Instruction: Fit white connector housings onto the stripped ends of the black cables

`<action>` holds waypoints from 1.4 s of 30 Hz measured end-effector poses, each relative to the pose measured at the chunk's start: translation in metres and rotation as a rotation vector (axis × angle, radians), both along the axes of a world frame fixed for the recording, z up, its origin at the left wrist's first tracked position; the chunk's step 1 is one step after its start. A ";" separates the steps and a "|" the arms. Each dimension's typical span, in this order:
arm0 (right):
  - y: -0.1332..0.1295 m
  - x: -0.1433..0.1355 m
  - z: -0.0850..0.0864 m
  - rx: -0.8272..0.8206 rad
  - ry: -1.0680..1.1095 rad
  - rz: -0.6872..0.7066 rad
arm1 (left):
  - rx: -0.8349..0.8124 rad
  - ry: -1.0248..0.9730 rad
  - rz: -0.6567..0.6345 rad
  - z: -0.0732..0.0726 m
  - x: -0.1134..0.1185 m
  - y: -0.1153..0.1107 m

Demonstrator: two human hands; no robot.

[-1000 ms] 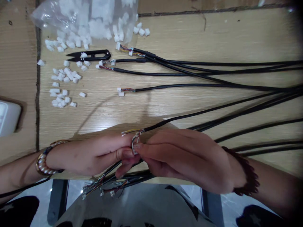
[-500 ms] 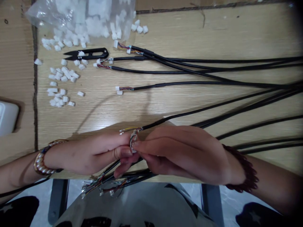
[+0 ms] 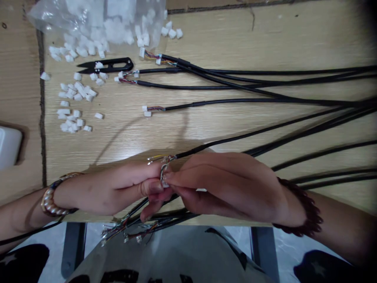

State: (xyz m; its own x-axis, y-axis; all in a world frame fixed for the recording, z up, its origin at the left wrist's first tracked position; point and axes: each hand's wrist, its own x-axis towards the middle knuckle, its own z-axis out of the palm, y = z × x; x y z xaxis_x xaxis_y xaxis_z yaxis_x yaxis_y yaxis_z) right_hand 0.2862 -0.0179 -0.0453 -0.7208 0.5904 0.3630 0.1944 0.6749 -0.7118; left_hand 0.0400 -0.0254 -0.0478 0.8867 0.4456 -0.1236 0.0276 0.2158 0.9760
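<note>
My left hand (image 3: 114, 188) pinches a small white connector housing (image 3: 164, 182) between thumb and fingers. The fingertips of my right hand (image 3: 229, 182) are closed on thin wires (image 3: 163, 169) right at that connector. These wires come out of the stripped end of a black cable (image 3: 203, 148) that runs off to the right. Other loose wires with bare metal tips (image 3: 153, 159), one of them yellow, stick out to the left above my left fingers. Below my hands lie more black cable ends (image 3: 165, 221) with coloured wires. My fingertips partly hide the connector.
Finished-looking cables with white connectors (image 3: 146, 111) lie across the table (image 3: 265, 39). Black thread snips (image 3: 106, 65) rest at the upper left among loose white housings (image 3: 78, 91). A clear plastic bag (image 3: 97, 17) of housings is at the back. A white object (image 3: 10, 145) stands far left.
Both hands stay together at the connector, with only slight finger movement. A small pale spot now shows between the right hand's fingers. The whole view has shifted slightly.
</note>
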 end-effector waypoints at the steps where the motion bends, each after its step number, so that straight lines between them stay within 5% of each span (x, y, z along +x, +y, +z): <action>1: 0.000 0.000 0.000 0.002 -0.007 0.001 | -0.005 0.001 0.003 0.000 0.000 0.000; 17: -0.001 -0.008 0.004 -0.157 0.104 0.008 | -0.247 -0.039 -0.005 0.003 0.000 -0.002; 27: -0.006 -0.013 0.001 0.009 0.164 -0.061 | 0.002 -0.015 0.010 0.002 -0.001 -0.002; 42: -0.008 -0.014 -0.004 -0.155 0.095 0.017 | 0.012 -0.034 -0.058 0.000 -0.002 -0.003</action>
